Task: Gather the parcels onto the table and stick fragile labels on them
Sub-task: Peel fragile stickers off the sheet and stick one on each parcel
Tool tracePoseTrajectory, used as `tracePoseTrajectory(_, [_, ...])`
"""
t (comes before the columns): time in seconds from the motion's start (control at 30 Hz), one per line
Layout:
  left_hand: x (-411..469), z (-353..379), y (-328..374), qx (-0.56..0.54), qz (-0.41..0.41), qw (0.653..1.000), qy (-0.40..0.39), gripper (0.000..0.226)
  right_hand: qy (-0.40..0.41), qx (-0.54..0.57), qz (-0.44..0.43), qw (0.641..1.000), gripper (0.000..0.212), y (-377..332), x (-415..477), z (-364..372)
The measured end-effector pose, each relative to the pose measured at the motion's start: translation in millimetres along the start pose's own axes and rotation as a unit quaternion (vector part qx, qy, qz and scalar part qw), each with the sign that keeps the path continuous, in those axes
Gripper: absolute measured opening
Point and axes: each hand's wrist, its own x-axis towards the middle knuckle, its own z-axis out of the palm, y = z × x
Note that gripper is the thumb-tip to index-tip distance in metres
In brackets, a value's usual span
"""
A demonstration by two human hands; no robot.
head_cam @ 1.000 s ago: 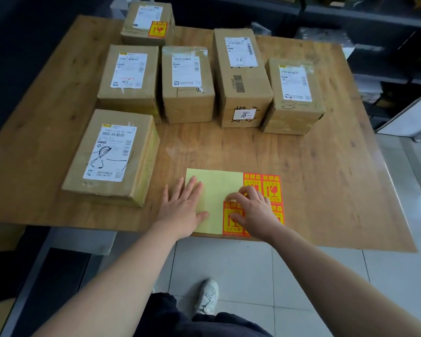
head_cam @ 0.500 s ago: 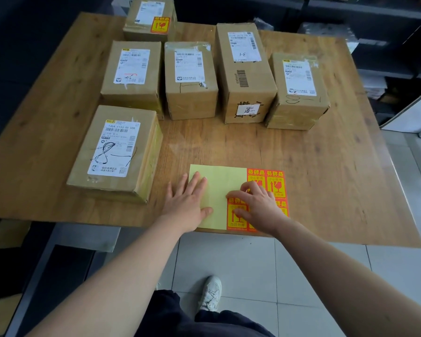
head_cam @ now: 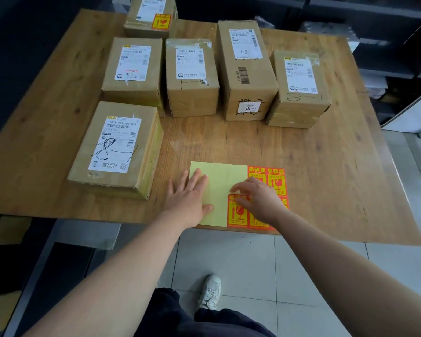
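Peeling step. Left hand (head_cam: pixel 189 198) flat, spread, pins label sheet (head_cam: pixel 220 182) at table (head_cam: pixel 326 166) near edge; right hand (head_cam: pixel 261 201) pinches a label (head_cam: pixel 237 214) corner. I'd peel slowly, then hit nearest parcel (head_cam: pixel 117 149).

A matt, knotted wood-grain tabletop (head_cam: pixel 326 166) carries brown cardboard parcels (head_cam: pixel 192 98) bound in glossy clear tape (head_cam: pixel 152 152), each bearing a white paper shipping label (head_cam: pixel 116 144). At 6 o'clock, a smooth yellow backing sheet (head_cam: pixel 225 177) holds red-orange paper stickers (head_cam: pixel 276 181); below, pale floor tiles (head_cam: pixel 253 263) gleam.
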Motion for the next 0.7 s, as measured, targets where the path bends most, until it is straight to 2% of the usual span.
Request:
tracePoseTrajectory(0.2, [-1,-2,0,0.001,0.002,1.0,0.0,0.08,0.01,-0.023,-0.048,0.999,0.012,-6,18,-6])
tracePoseTrajectory(0.37, [-1,-1,-1,0.001,0.005,1.0,0.007,0.08,0.02,-0.045,-0.076,0.996,0.014,-7,24,0])
tracePoseTrajectory(0.47, [-7,3,0,-0.016,-0.008,0.999,0.038,0.087,0.072,-0.053,-0.015,0.996,0.034,6,16,7])
tracePoseTrajectory(0.53, [-18,11,4,-0.017,-0.012,0.999,0.046,0.101,0.056,-0.066,0.017,0.996,0.048,15,4,11])
tracePoseTrajectory(0.6, [-31,20,9,0.006,0.003,1.0,0.028,0.113,0.043,-0.079,0.02,0.996,0.053,19,-8,19])
tracePoseTrajectory(0.63, [-37,25,11,0.021,0.009,0.999,0.03,0.112,0.042,-0.08,0.021,0.996,0.054,18,-15,23])
tracePoseTrajectory(0.7, [-47,31,12,0.02,0.003,0.996,0.09,0.098,0.044,-0.075,0.021,0.996,0.055,15,-30,31])
